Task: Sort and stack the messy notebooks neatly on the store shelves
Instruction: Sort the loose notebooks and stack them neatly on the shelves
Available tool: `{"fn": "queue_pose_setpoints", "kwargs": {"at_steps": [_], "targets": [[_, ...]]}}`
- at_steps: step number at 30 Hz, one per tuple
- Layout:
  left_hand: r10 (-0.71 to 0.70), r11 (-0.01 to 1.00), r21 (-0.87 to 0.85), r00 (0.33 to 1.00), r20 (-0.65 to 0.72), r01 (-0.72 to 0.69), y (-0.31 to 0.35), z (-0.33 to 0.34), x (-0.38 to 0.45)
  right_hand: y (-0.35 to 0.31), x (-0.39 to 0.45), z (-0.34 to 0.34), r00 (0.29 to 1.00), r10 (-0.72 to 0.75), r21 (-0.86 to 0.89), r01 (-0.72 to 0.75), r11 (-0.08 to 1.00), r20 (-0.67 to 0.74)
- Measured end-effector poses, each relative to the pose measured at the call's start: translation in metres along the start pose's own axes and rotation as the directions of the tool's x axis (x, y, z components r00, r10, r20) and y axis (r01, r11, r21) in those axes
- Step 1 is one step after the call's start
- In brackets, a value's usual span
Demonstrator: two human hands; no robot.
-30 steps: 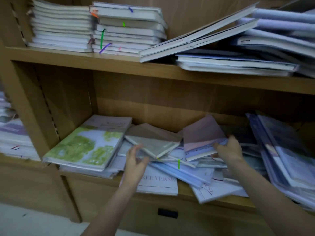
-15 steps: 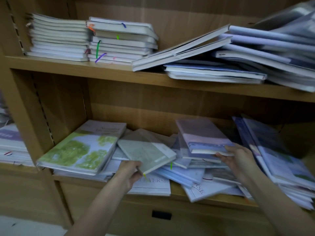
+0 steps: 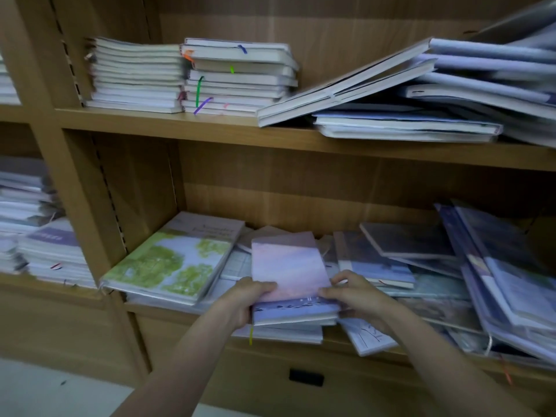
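both hands, left hand (image 3: 243, 299) and right hand (image 3: 355, 293), grip a small stack topped by a pink-and-violet softcover notebook (image 3: 288, 266) at the lower wooden shelf's (image 3: 186, 311) near edge; overhanging notebooks beneath may slide off if jostled.

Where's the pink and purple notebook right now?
In the head view, the pink and purple notebook is at the lower shelf's front centre, held between the left hand and right hand, right of the green-patterned book.
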State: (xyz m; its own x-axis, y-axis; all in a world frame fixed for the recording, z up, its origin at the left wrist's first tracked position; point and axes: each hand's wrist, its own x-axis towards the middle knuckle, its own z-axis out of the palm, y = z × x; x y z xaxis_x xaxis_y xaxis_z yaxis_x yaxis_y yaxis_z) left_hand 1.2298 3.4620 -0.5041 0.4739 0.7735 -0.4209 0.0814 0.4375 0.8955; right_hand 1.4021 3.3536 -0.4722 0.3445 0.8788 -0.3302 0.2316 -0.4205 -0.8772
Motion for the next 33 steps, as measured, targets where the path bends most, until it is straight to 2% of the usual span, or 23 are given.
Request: {"fn": "queue_pose_setpoints", "kwargs": {"at_steps": [3,5,8,10,12,16,18,20,22,24,27,29,31,33], "targets": [[0.155,0.987,-0.045,0.987,-0.028,-0.156,-0.011,0.001,-0.013,0.001,0.005,0.009,0.999,0.032,0.145,-0.033,0.989,0.013],[0.286,0.958,0.031,0.958,-0.021,-0.286,-0.017,-0.006,-0.027,0.003,0.003,0.015,0.999,-0.011,0.168,0.003,0.986,0.044],[0.502,0.847,0.182,0.864,0.032,-0.499,-0.017,-0.028,-0.057,0.001,-0.012,0.026,0.984,-0.175,0.154,0.168,0.974,0.032],[0.595,0.769,0.250,0.802,0.057,-0.588,-0.008,-0.041,-0.080,-0.008,-0.024,0.035,0.947,-0.321,0.057,0.322,0.945,-0.018],[0.650,0.714,0.278,0.756,0.081,-0.643,0.003,-0.053,-0.101,-0.022,-0.040,0.041,0.883,-0.465,-0.033,0.464,0.885,-0.058],[0.744,0.620,0.295,0.664,0.071,-0.727,0.025,-0.065,-0.138,-0.057,-0.080,0.040,0.692,-0.718,-0.125,0.708,0.695,-0.069],[0.786,0.578,0.266,0.614,0.074,-0.771,0.040,-0.065,-0.153,-0.073,-0.098,0.036,0.593,-0.802,-0.195,0.780,0.595,-0.073],[0.841,0.498,0.261,0.534,0.085,-0.827,0.059,-0.063,-0.167,-0.092,-0.111,0.031,0.493,-0.867,-0.283,0.824,0.491,-0.068],[0.878,0.435,0.236,0.468,0.101,-0.869,0.084,-0.060,-0.177,-0.118,-0.120,0.023,0.424,-0.903,-0.341,0.840,0.422,-0.071],[0.895,0.408,0.203,0.434,0.102,-0.890,0.115,-0.056,-0.182,-0.148,-0.125,0.013,0.371,-0.921,-0.367,0.845,0.388,-0.120],[0.927,0.343,0.196,0.365,0.089,-0.919,0.172,-0.049,-0.181,-0.199,-0.127,0.000,0.375,-0.902,-0.292,0.857,0.425,-0.214],[0.933,0.318,0.233,0.347,0.093,-0.919,0.216,-0.045,-0.175,-0.238,-0.122,-0.007,0.387,-0.879,-0.285,0.841,0.461,-0.280],[0.929,0.344,0.258,0.368,0.049,-0.903,0.266,-0.042,-0.158,-0.285,-0.109,-0.016,0.426,-0.827,-0.311,0.782,0.541,-0.367],[0.892,0.450,0.325,0.438,-0.113,-0.832,0.313,-0.041,-0.143,-0.324,-0.096,-0.022,0.530,-0.726,-0.343,0.648,0.680,-0.438]]}}
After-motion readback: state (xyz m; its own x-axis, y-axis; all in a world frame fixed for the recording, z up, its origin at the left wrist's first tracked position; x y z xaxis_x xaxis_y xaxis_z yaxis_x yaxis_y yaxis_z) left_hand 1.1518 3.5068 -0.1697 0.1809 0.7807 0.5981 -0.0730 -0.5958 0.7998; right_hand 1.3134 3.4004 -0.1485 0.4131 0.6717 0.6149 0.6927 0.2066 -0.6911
